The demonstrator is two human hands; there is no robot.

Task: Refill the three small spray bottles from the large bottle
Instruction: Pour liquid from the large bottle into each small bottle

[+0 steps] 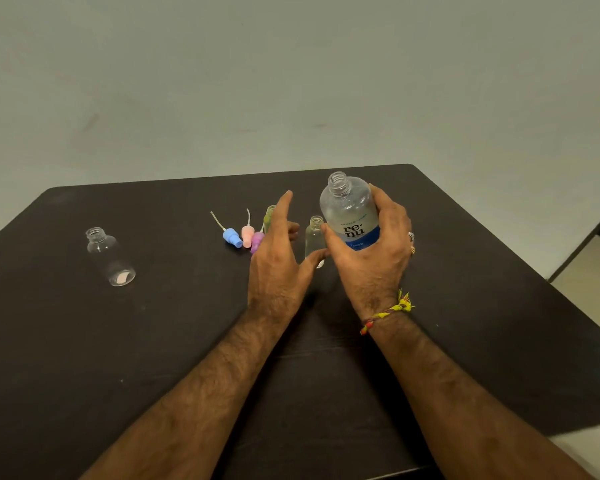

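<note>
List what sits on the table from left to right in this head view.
Clear bottle → blue cap → pink cap → purple cap → left hand → small bottle → large bottle, gripped by the right hand.

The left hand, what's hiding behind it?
Behind the left hand stands a small greenish bottle, mostly covered, and the purple spray cap lies half hidden. The bottle's contents cannot be seen.

Right hand [371, 251] gripping uncapped large bottle [352, 216] — left hand [278, 258] spread beside small bottle [314, 237], dark table [153, 341].
</note>
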